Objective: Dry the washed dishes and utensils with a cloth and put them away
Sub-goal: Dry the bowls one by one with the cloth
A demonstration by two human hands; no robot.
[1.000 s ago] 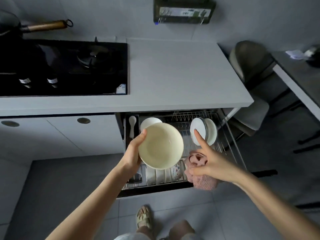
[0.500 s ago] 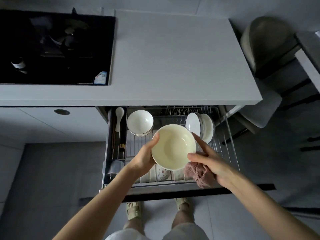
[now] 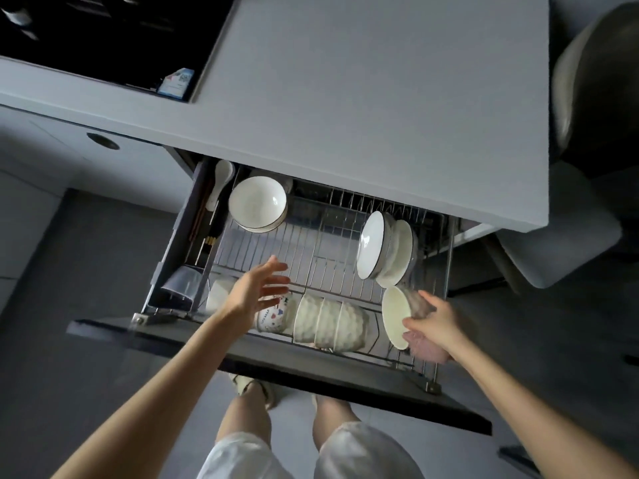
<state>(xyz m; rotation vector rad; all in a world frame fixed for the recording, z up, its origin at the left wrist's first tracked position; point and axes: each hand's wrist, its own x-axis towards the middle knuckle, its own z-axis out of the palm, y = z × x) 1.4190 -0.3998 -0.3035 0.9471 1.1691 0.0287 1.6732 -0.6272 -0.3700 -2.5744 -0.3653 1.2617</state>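
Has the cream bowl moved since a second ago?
Yes. The cream bowl has gone from the left hand to the right hand, rightward and down, below the upright plates in the rack.

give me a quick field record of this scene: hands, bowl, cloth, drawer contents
left hand: open, holds nothing, above the drawer rack
right hand: grips the cream bowl and pink cloth
cream bowl: on its side, at the right end of the front row
pink cloth: bunched under the right hand
drawer rack: pulled out, wire
front row: ribbed bowls on their sides, patterned cup
back: white bowl, upright plates
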